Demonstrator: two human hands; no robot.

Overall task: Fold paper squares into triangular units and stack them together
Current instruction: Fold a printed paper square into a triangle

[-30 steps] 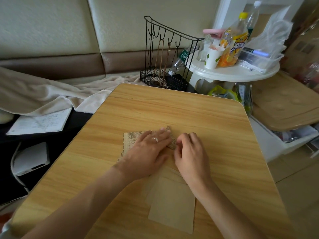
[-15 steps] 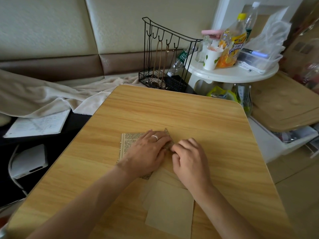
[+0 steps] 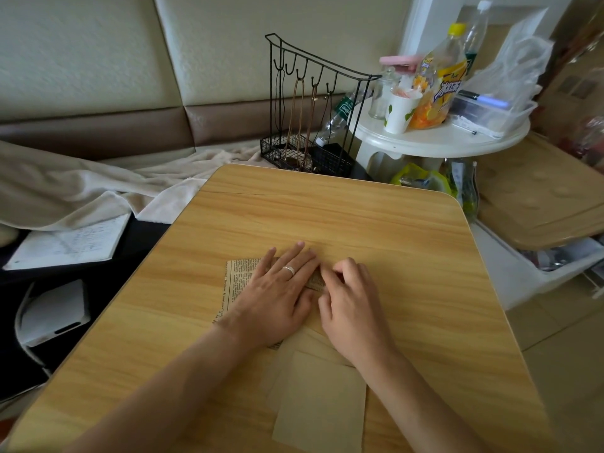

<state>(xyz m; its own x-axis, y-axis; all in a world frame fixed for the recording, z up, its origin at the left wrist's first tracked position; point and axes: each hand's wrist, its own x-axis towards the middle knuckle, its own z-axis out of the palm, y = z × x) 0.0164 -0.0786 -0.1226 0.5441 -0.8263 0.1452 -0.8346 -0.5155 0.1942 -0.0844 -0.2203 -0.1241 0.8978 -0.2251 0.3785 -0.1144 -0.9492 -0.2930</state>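
Left hand (image 3: pixel 277 295) flat, right hand (image 3: pixel 351 300) seemingly pinching printed paper (image 3: pixel 237 279) on wooden table (image 3: pixel 327 217).

Left hand (image 3: pixel 277 295) lies flat, fingers straight; right hand (image 3: pixel 351 305) beside it, fingers curled.

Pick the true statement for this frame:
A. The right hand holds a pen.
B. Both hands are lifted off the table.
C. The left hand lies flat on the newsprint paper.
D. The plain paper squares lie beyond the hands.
C: the left hand, fingers straight, presses flat on the newsprint paper.
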